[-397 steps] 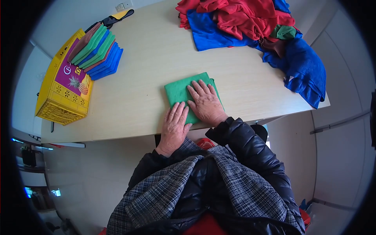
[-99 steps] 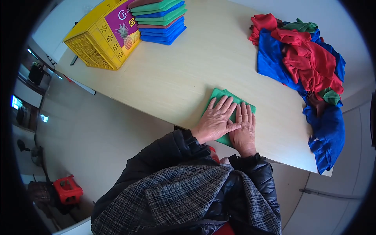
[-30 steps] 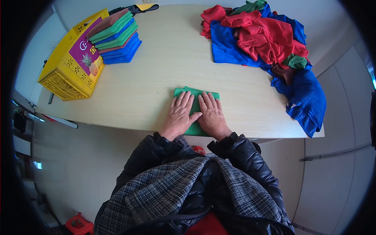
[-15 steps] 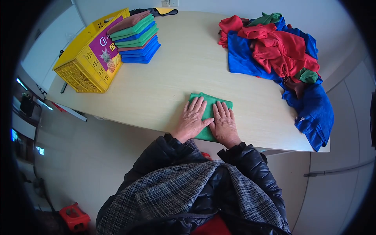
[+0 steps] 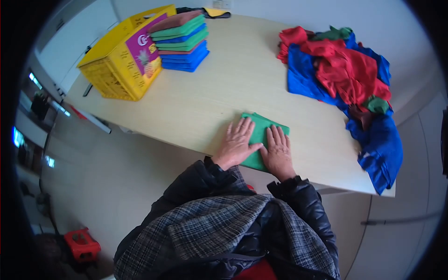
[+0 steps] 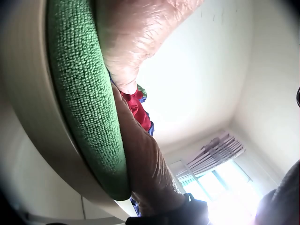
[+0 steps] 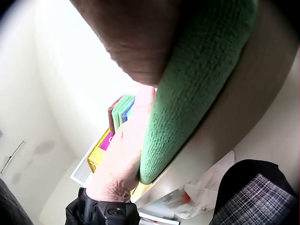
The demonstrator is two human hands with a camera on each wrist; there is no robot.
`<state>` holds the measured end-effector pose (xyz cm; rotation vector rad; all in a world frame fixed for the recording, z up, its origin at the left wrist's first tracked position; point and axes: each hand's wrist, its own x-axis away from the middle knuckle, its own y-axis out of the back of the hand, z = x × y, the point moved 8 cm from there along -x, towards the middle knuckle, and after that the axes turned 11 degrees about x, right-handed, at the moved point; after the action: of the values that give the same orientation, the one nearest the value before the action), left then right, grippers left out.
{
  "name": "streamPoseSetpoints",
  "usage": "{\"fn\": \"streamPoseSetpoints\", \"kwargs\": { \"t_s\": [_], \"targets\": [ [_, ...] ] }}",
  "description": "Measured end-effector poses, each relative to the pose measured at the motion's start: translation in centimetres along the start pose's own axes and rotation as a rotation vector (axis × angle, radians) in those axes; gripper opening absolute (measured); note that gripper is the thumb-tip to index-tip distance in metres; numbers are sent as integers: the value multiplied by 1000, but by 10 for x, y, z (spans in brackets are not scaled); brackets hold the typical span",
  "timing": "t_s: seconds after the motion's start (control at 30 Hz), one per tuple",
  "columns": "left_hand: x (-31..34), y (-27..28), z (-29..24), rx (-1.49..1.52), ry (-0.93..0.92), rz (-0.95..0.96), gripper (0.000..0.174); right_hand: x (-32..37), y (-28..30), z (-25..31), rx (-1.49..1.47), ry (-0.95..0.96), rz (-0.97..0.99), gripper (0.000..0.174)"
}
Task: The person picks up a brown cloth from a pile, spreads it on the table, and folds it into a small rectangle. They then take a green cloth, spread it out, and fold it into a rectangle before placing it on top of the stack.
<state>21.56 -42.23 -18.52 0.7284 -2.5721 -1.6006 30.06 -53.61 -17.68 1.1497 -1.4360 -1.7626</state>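
A folded green towel (image 5: 260, 133) lies flat at the table's front edge, its looped weave plain in the left wrist view. My left hand (image 5: 236, 143) rests on its left side with fingers straight and pointing away from me. On the right side, my right hand (image 5: 278, 151) lies flat in the same way. The thumbs come close together near the towel's middle, and a strip of green shows between the hands. Both wrist views show the towel's thick rounded edge (image 6: 86, 93) under the palms.
A stack of folded brown, green and blue towels (image 5: 182, 42) stands beside a yellow plastic crate (image 5: 112, 70) at the back left. Loose red, blue and green cloths (image 5: 345, 70) are heaped at the right. A red stool (image 5: 83, 245) stands on the floor.
Over thirteen seconds the hands have shifted on the towel. About three seconds ago the left thumb overlapped the right hand; now the hands lie slightly apart. In the last second mainly the head view has turned.
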Motion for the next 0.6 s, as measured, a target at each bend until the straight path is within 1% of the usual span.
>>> {"fn": "streamPoseSetpoints", "kwargs": {
  "t_s": [0.03,0.1,0.23,0.3,0.47,0.57,0.6],
  "targets": [
    [0,3,3,5,30,18,85,-7,1,7,-2,24,-4,67],
    [3,2,7,38,28,0,86,-8,-3,9,9,29,23,67],
    [8,6,11,29,42,-34,87,-9,-8,14,32,94,14,68],
    [6,3,7,27,4,-38,87,-8,-9,10,51,72,23,68],
    [9,8,-10,-39,-73,-64,87,-9,-10,9,60,87,27,69],
    [18,8,-35,61,-204,3,86,-9,-15,6,52,74,64,69],
    [20,5,-35,62,-202,2,86,-9,-16,7,53,76,65,69]
  ]
}}
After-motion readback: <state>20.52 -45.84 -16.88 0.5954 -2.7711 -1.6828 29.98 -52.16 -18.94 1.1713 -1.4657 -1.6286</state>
